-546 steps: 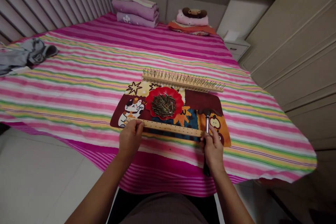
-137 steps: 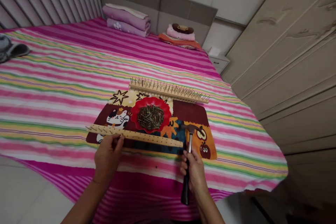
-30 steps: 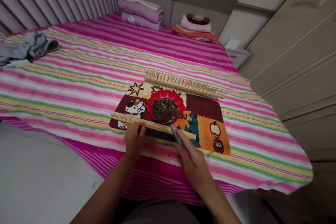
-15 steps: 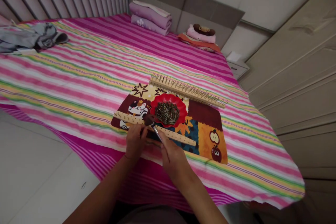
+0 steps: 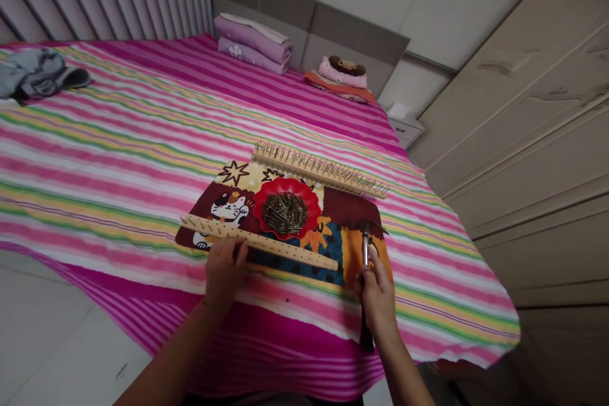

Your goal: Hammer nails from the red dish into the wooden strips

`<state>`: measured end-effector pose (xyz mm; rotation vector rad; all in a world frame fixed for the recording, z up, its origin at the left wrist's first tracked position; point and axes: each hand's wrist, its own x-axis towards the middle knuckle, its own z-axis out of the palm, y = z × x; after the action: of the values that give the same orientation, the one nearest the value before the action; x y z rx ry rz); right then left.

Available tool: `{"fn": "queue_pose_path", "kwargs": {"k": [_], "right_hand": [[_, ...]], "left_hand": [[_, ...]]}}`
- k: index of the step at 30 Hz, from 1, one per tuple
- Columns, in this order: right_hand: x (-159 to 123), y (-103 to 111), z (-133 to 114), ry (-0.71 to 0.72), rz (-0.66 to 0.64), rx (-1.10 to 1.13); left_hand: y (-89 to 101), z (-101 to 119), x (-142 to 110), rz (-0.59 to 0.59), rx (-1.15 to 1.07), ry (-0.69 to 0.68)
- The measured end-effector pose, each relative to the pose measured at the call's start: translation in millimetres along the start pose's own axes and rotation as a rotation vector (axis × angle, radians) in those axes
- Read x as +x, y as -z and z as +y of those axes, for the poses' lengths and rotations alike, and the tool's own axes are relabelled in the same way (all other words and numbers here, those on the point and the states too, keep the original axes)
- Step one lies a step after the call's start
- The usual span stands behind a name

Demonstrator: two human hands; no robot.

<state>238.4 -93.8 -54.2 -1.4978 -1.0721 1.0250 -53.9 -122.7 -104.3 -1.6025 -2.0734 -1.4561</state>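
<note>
Striped pink bedspread (image 5: 143, 139) carried a patterned maroon-orange mat (image 5: 349, 206). Pale drilled wooden strip (image 5: 285, 249) ran along its near side; left hand (image 5: 223, 266) curled at strip's edge, hold unclear. Right hand (image 5: 379, 295) gripped black-handled metal hammer (image 5: 365, 247). I judged a glancing blow could hurt left hand.

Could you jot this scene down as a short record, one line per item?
Left hand: against the near wooden strip, grip unclear
Right hand: holding a hammer
Near strip: a few upright nails at its left end
Red bowl: heaped with loose nails, on a patterned mat
Far strip: beyond the bowl, bristling with nails
Underneath: striped bedspread
</note>
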Motion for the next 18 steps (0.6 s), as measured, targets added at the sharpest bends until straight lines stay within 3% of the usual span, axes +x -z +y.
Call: {"fn": "queue_pose_path", "kwargs": {"k": [4, 9, 12, 15, 18], "right_hand": [[13, 11, 2, -0.276, 0.070, 0.269], [15, 11, 0, -0.314, 0.053, 0.347], [15, 11, 0, -0.306, 0.053, 0.352], [15, 10, -1, -0.311, 0.065, 0.355], [15, 9, -1, -0.307, 0.071, 0.354]], "left_hand": [[3.8, 0, 0, -0.032, 0.010, 0.002], [22.3, 20, 6, 0.015, 0.011, -0.067], [24.0, 40, 26, -0.072, 0.024, -0.145], [4.7, 53, 61, -0.163, 0.094, -0.162], [-28.7, 59, 97, -0.298, 0.204, -0.114]]}}
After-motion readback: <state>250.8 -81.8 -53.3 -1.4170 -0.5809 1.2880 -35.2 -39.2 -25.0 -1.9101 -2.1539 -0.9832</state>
